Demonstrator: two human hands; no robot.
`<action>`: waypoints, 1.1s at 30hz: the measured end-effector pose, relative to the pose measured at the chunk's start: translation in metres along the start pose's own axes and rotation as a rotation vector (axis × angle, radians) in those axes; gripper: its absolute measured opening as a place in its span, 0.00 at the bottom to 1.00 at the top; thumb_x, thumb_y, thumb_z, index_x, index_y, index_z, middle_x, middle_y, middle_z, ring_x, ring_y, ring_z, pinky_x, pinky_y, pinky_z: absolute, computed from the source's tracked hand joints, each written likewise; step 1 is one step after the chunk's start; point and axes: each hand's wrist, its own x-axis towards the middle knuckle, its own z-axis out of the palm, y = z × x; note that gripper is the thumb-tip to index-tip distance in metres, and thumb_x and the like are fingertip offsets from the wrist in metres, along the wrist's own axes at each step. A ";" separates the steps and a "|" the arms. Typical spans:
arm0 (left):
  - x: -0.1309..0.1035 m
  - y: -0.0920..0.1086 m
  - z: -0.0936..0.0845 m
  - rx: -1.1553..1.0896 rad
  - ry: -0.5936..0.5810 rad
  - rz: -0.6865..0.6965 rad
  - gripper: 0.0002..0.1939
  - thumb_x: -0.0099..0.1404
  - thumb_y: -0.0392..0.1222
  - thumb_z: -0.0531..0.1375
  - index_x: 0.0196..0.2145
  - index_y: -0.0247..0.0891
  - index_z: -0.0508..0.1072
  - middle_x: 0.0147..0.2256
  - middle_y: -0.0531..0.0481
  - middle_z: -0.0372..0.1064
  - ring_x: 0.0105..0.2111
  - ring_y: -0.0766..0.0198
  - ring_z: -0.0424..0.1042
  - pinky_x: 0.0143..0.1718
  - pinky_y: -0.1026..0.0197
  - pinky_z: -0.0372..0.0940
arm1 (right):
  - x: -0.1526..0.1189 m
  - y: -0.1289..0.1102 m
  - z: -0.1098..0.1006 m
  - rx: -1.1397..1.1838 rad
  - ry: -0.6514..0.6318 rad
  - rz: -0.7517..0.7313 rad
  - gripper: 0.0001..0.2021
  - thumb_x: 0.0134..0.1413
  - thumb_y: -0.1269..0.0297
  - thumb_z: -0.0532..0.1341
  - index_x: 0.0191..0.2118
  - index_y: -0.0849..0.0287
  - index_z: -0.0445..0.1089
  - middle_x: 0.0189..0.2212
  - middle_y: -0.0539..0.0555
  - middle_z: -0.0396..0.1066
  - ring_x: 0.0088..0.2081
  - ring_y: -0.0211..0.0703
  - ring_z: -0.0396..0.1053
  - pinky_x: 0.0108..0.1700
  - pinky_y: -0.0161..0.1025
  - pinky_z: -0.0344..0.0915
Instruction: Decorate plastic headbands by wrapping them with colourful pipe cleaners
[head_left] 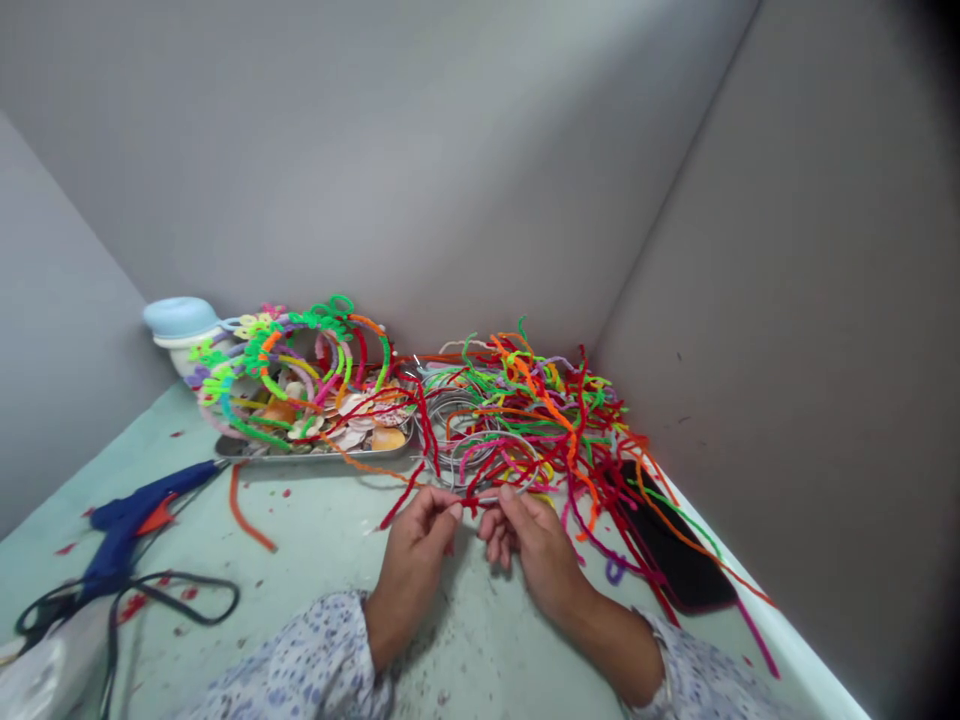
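Observation:
Between my two hands is a ring of grey wire point(517, 437) with a red pipe cleaner point(470, 501) wrapped around its near side. My left hand point(417, 541) pinches the wrapped part between thumb and forefinger. On the other side of the wrap, my right hand point(531, 540) pinches the wire with thumb and forefinger, its other fingers curled below. A loose red end sticks out past my left fingertips. Just behind my hands lie more grey wire rings point(454, 405) in a heap, mixed with many pipe cleaners point(551, 390) in red, orange, green and pink.
At the left back, a metal tray point(315, 456) holds shells point(360, 420), with colourful pipe-cleaner hoops point(264, 385) on top. A blue-lidded white container point(182, 325) stands behind. A blue glue gun point(124, 530) with its cord lies left. A dark phone point(679, 560) lies right, partly under pipe cleaners.

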 end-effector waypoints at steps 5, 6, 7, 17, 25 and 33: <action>0.000 0.000 0.000 -0.016 -0.003 -0.015 0.07 0.60 0.43 0.58 0.29 0.36 0.69 0.20 0.57 0.58 0.21 0.70 0.55 0.23 0.67 0.52 | 0.000 -0.001 0.000 0.005 0.010 0.013 0.22 0.57 0.47 0.54 0.34 0.65 0.68 0.20 0.51 0.69 0.16 0.31 0.64 0.16 0.27 0.54; 0.000 0.000 0.000 -0.020 -0.003 -0.015 0.07 0.60 0.43 0.58 0.29 0.36 0.68 0.20 0.57 0.58 0.21 0.70 0.55 0.23 0.67 0.52 | 0.000 0.000 0.000 0.005 0.010 0.012 0.22 0.57 0.47 0.54 0.34 0.65 0.68 0.20 0.51 0.69 0.16 0.31 0.64 0.16 0.27 0.54; 0.000 -0.001 0.000 -0.024 -0.001 -0.012 0.07 0.60 0.43 0.58 0.29 0.36 0.68 0.20 0.57 0.58 0.21 0.70 0.55 0.23 0.67 0.52 | 0.000 0.000 0.000 0.005 0.008 0.011 0.22 0.57 0.48 0.54 0.34 0.65 0.68 0.19 0.51 0.69 0.16 0.31 0.63 0.16 0.27 0.54; 0.002 -0.004 -0.001 -0.045 -0.078 -0.027 0.12 0.63 0.48 0.56 0.28 0.37 0.66 0.21 0.57 0.56 0.21 0.69 0.55 0.23 0.66 0.51 | -0.001 0.000 0.001 -0.024 -0.013 0.017 0.22 0.58 0.48 0.53 0.36 0.65 0.70 0.20 0.51 0.68 0.16 0.32 0.63 0.16 0.28 0.54; 0.002 -0.004 -0.002 -0.043 -0.079 -0.044 0.10 0.64 0.46 0.55 0.29 0.37 0.67 0.21 0.58 0.55 0.21 0.69 0.54 0.23 0.66 0.51 | -0.002 0.000 0.001 0.004 0.017 0.011 0.20 0.56 0.49 0.56 0.40 0.63 0.69 0.21 0.49 0.69 0.17 0.32 0.64 0.17 0.28 0.56; 0.005 0.000 0.002 -0.036 -0.091 -0.029 0.07 0.60 0.43 0.59 0.32 0.36 0.69 0.26 0.54 0.65 0.24 0.69 0.60 0.25 0.66 0.55 | 0.000 0.001 0.001 -0.043 -0.012 -0.002 0.20 0.57 0.49 0.55 0.37 0.64 0.69 0.21 0.50 0.68 0.17 0.32 0.63 0.17 0.28 0.56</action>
